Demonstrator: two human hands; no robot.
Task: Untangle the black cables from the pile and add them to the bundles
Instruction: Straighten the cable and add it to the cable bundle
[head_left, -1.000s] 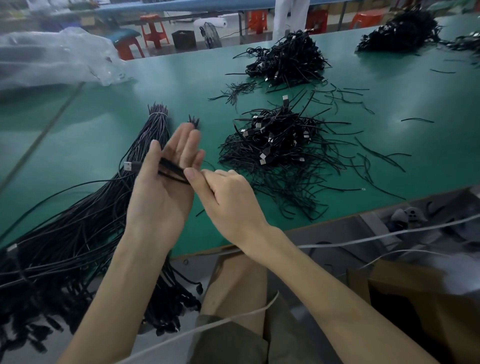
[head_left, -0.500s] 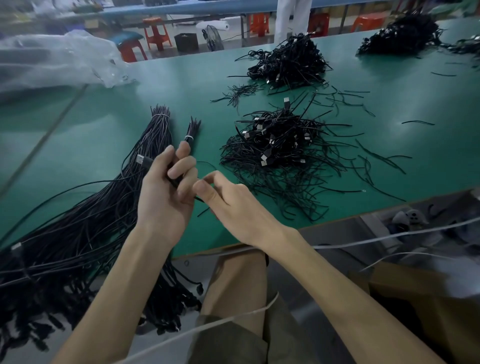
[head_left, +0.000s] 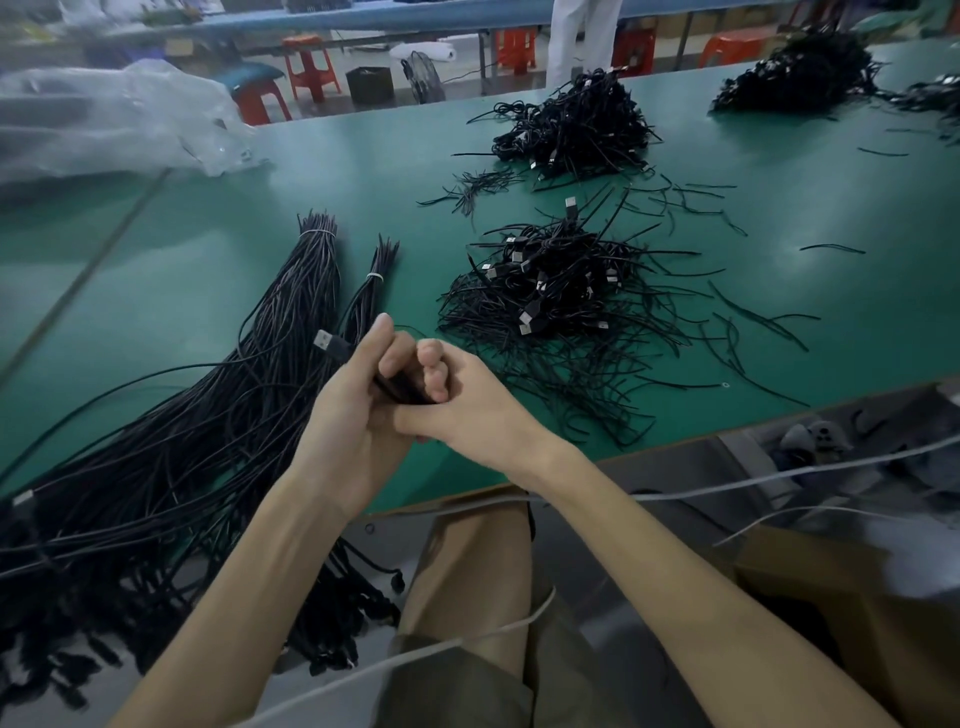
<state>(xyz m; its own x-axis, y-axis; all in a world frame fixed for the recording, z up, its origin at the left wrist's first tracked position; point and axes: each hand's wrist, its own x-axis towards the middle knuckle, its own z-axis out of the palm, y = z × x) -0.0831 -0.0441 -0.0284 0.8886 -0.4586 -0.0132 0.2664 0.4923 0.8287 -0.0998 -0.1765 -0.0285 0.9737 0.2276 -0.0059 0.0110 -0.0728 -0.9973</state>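
Left hand (head_left: 353, 426) and right hand (head_left: 475, 415) meet, gripping one cable (head_left: 332, 345). If I slacken, it could snag the pile (head_left: 550, 301) at one o'clock

Quick tally: two hands, left hand (head_left: 358, 415) and right hand (head_left: 467, 410), holding one cable (head_left: 340, 349) between them. Two tied bundles on the one green table (head_left: 208, 291): a fat bundle (head_left: 311, 280) and a skinny bundle (head_left: 371, 275). Three full tangled piles: near pile (head_left: 561, 296), middle pile (head_left: 576, 124), far pile (head_left: 795, 78), plus the edge of a fourth pile (head_left: 935, 98) at the right. Loose strands, way too many to count. Out back, at least four orange stools (head_left: 311, 65) and one plastic bag (head_left: 119, 119).
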